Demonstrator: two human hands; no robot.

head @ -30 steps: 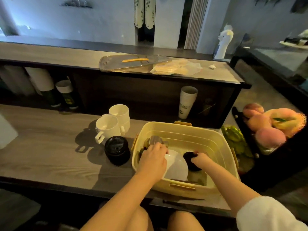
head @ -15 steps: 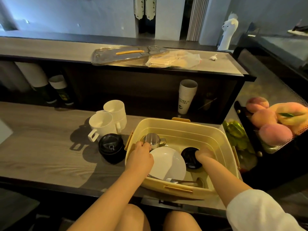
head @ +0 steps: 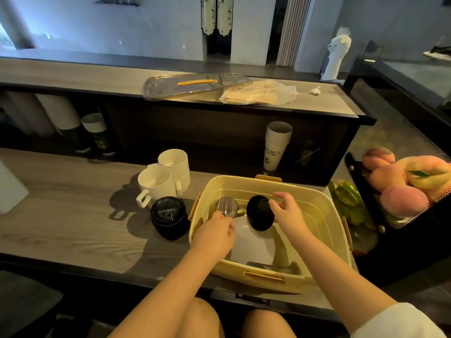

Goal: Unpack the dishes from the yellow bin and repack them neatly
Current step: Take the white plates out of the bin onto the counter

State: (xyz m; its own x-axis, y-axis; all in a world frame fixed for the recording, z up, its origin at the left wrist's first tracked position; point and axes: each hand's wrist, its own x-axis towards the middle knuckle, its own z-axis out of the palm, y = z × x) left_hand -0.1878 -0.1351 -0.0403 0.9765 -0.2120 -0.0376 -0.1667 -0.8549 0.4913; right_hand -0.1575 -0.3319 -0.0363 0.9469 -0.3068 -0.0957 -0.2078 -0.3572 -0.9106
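The right hand is pinching the rim of a black cup between its thumb and curled fingers. It is holding the cup tilted on its side in the air over the middle of the yellow bin. The left hand is reaching into the bin's left side with its fingers curled under. They are lying at the edge of a white plate and just beside a metal cup. Whether they are gripping either one cannot be told (the back of the hand is hiding the fingertips). The plate is lying on the bin's floor, and the metal cup is sitting in the far-left corner. A dark utensil is lying along the near wall.

The bin is sitting on a wooden counter. A black lidded cup is standing just beside the bin's left wall. Behind that cup, two white mugs are standing pressed together. A stack of paper cups is standing in the shelf recess behind the bin. To the right, peaches are piling up in a perforated basket. On the upper shelf, a clear tray is lying beside a plastic bag
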